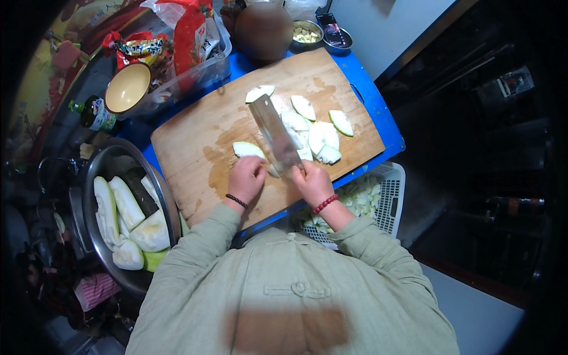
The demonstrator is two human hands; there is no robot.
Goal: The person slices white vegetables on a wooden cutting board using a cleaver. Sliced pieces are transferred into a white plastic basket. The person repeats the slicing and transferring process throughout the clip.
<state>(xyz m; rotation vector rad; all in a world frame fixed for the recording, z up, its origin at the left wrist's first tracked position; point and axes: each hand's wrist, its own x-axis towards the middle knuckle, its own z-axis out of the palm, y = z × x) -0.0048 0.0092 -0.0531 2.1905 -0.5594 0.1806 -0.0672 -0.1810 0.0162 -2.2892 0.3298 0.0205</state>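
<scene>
My right hand (314, 181) grips the handle of a broad-bladed cleaver (276, 131), whose blade points away over a wooden cutting board (191, 128). My left hand (246, 178), fingers curled, holds the near edge of a white-fleshed gourd piece (247, 149) with green rind. A small sliver (273, 171) lies between that hand and the blade. Right of the cleaver is a cluster of cut gourd pieces (323, 136), partly hidden by the blade. Single pieces lie apart at the board's far side (260, 92) and right side (341, 123).
Left of the board, a metal basin (166, 188) holds large gourd chunks. A white plastic basket (396, 195) with chopped gourd stands below the blue table's (386, 117) near right edge. Behind are a plastic bin (195, 80) of packets, a yellow bowl (128, 87), metal bowls (307, 34) and a phone (332, 31).
</scene>
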